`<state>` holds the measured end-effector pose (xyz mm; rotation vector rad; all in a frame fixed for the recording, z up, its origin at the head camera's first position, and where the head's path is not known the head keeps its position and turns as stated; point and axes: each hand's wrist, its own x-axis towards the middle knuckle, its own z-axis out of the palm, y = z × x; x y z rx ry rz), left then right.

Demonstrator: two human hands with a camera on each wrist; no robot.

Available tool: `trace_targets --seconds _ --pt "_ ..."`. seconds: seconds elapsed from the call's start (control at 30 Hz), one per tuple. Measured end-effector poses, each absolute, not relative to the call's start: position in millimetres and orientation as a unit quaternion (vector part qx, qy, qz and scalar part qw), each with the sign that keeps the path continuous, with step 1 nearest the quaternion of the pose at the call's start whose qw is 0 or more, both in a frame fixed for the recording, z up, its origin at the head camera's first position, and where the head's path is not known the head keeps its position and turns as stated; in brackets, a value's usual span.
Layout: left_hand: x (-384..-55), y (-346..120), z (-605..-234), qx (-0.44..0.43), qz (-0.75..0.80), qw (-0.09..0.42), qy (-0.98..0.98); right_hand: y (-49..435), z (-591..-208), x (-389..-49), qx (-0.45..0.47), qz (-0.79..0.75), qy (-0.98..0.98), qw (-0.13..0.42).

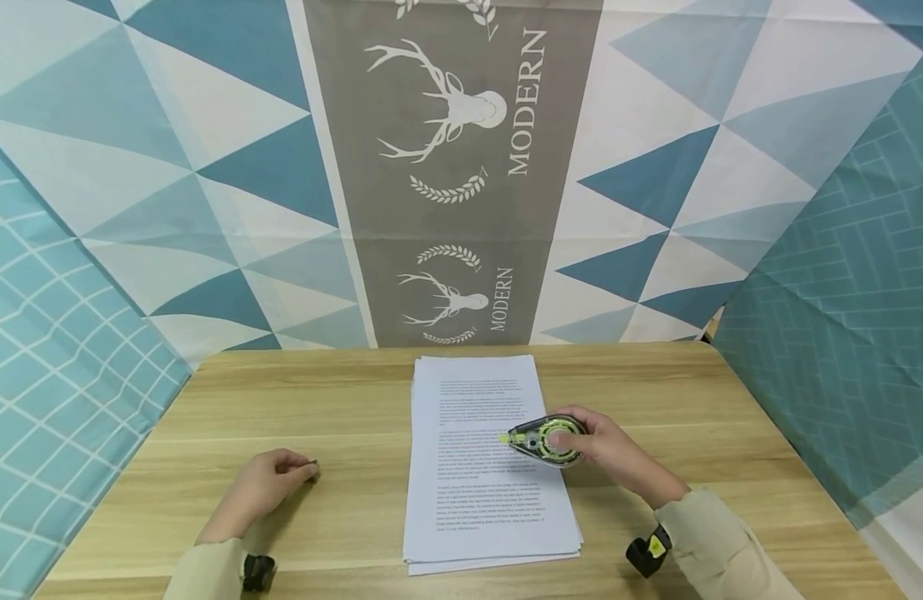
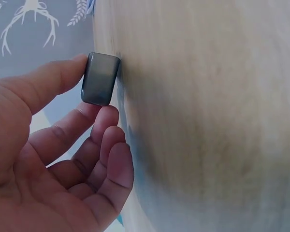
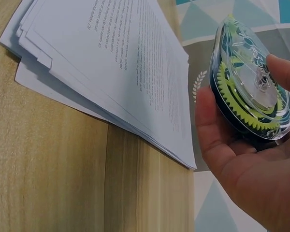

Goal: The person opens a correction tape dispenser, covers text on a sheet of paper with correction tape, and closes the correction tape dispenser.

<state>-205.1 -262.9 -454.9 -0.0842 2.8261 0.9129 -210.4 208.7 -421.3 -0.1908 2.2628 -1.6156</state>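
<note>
Presently, the correction tape dispenser (image 1: 538, 442) sits in my right grip (image 1: 611, 454), pinched between thumb and fingers, over the right side of the paper stack (image 1: 476, 479); the right wrist view shows it apart from the sheets. Its long axis runs across the page, the narrow green tip (image 1: 504, 437) pointing left, away from that grip. I judge that this line matters most: the tip faces roughly toward the small dark cap (image 2: 101, 79), which my left grip (image 1: 269, 483) pinches well apart, beyond the stack's left edge. My right is nearer the print. Whether the cap touches the table (image 1: 341, 417), I can't tell. Behind hangs a patterned cloth (image 1: 469, 212).
</note>
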Motion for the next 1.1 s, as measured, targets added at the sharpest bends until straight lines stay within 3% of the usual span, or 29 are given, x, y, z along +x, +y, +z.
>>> trace_targets --seconds 0.33,0.57,0.8,1.1 --pt "-204 -262 -452 -0.019 0.312 0.072 0.947 209 -421 -211 -0.096 -0.6 0.771 0.191" --pt "-203 -242 -439 0.015 0.303 0.011 0.953 208 -421 -211 -0.104 -0.62 0.751 0.202" --pt "-205 -208 -438 0.129 0.315 -0.059 0.938 209 -422 -211 -0.105 -0.629 0.743 0.206" --pt "-202 -172 -439 0.271 0.317 -0.012 0.909 211 -422 -209 -0.094 -0.618 0.754 0.202"
